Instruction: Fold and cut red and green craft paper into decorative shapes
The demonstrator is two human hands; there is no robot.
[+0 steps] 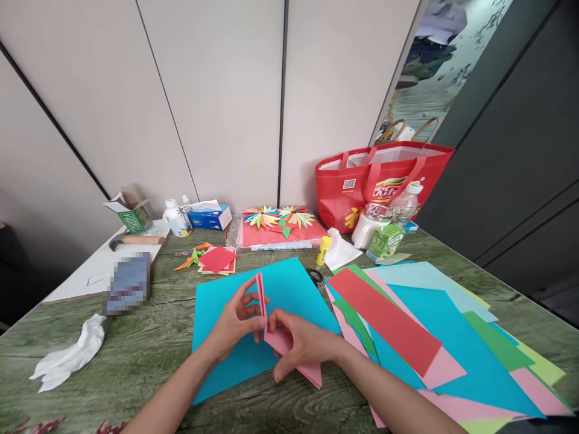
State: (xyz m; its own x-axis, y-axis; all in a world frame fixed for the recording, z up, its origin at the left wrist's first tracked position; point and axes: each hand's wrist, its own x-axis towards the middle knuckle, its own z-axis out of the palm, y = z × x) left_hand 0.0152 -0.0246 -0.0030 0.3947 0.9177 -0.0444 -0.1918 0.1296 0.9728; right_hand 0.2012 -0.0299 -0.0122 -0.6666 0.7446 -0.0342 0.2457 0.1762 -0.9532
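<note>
A piece of folded pink paper (312, 375) is held above a large blue sheet (217, 301). Its narrow upper part stands nearly upright, while the wider lower part slants down to the right. My left hand (237, 319) closes around the upright strip, thumb in front and fingers behind it. At the bend, my right hand (305, 343) pinches the paper between fingers, with its thumb lower down near the wide part. Part of the paper is hidden by my right hand.
Loose coloured sheets (398, 325) spread at the right. Behind the blue sheet are a yellow glue stick (323, 251), black scissor handles (315, 276), red paper diamonds (218, 260) and paper stars (296, 218). A hammer (140, 240) and crumpled tissue (75, 355) lie left; a red bag (337, 193) stands behind.
</note>
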